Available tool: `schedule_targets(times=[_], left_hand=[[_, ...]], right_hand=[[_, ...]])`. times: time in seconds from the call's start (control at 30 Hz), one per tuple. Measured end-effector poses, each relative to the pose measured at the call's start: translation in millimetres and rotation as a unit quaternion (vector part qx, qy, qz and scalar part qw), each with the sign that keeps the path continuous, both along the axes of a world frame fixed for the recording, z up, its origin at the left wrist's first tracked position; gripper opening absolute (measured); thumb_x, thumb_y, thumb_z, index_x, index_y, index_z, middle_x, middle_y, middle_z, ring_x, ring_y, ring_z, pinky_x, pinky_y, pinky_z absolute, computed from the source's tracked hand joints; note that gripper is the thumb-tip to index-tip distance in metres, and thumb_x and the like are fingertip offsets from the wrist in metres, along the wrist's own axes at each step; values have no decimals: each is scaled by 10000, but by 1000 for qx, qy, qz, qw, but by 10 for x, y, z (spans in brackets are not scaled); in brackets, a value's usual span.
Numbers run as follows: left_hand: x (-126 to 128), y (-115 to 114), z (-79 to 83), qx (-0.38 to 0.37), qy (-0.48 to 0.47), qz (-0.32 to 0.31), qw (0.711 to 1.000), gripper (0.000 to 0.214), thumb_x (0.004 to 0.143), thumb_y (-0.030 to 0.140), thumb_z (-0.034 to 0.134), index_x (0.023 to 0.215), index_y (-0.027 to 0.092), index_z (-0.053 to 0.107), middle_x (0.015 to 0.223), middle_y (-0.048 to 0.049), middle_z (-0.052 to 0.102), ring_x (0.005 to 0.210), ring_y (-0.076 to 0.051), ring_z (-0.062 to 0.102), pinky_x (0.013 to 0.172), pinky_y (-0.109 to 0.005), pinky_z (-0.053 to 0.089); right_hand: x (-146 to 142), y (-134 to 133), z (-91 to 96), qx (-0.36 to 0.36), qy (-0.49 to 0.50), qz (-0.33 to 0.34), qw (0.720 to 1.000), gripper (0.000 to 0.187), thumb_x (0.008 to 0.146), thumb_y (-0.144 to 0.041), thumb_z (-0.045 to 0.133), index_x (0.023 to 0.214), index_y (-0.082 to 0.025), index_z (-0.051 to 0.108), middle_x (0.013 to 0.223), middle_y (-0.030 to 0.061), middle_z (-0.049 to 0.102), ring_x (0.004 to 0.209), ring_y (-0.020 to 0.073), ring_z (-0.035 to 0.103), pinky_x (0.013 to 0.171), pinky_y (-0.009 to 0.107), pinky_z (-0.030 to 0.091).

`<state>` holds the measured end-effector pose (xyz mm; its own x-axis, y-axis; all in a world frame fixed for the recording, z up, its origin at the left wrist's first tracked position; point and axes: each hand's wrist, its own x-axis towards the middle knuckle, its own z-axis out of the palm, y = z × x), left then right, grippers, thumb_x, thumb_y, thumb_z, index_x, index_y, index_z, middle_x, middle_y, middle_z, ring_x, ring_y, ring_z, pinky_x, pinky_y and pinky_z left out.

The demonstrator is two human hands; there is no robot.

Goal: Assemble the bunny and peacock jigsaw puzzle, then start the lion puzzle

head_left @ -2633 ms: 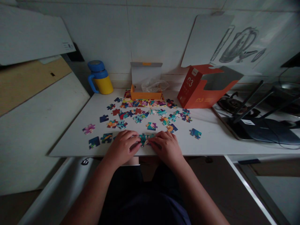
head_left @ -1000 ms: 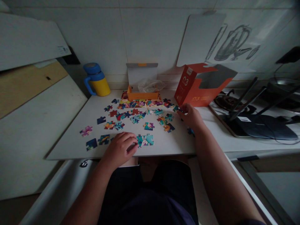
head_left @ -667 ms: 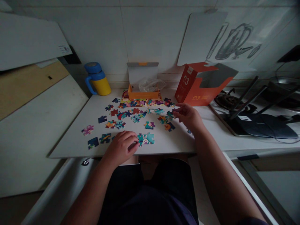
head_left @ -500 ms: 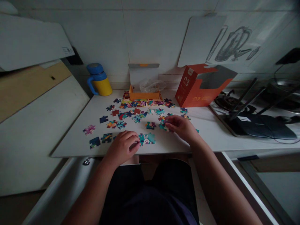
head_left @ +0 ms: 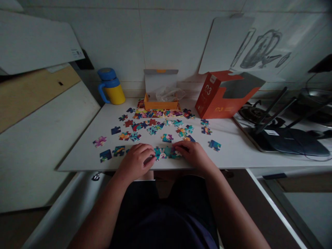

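A teal puzzle section with a white rabbit (head_left: 162, 153) lies flat near the table's front edge. The curled fingers of my left hand (head_left: 138, 159) hold its left end. At its right side, my right hand (head_left: 193, 152) pinches a teal and purple puzzle piece (head_left: 175, 153), its edge against the rabbit section; whether the two interlock I cannot tell. Just above lies a loose puzzle piece (head_left: 167, 138). An orange and blue piece (head_left: 189, 138) is partly hidden behind my right hand. Several more loose pieces (head_left: 153, 129) spread over the table beyond both hands.
An open orange box (head_left: 160, 105) with clear plastic stands at the back on a colourful picture sheet. A blue and yellow jug (head_left: 114, 93) is at the back left, a red carton (head_left: 215, 100) at the back right. A black router (head_left: 293, 141) sits far right.
My right hand has moved left and towards me with a puzzle piece, from the loose pieces to the rabbit section's right side. My left hand stays at its left end.
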<state>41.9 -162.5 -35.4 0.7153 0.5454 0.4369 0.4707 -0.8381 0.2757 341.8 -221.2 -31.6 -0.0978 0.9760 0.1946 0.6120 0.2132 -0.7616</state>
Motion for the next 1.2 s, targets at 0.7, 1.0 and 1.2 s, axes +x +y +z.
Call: schedule_targets(times=[0.7,1.0,1.2], left_hand=[[7,-17,19,-3,-3,5,1000,70,1011,223,704,1080,232,713,1172,-70,766,1115,-267,705,1025,-478,542],[6,-22,23,-7,-6,5,1000,61,1016,231,700,1076,224,708,1164,-70,763,1103,-264,704,1013,-477,553],[-7,-28,18,-1,-2,6,1000,126,1011,248,711,1133,239,743,1220,-87,762,1135,-272,707,1032,-495,566]], right_hand=[[1,-17,-22,3,-15,-8,1000,169,1032,-314,674,1092,-272,826,1063,44,840,941,221,767,857,327,556],[-18,-37,-26,23,-14,-53,998,214,1029,-318,649,1160,-253,805,1056,60,821,870,210,736,790,318,547],[-18,-112,-53,59,-27,-100,993,227,1069,-384,605,1129,-250,779,1013,71,791,821,218,707,770,353,554]])
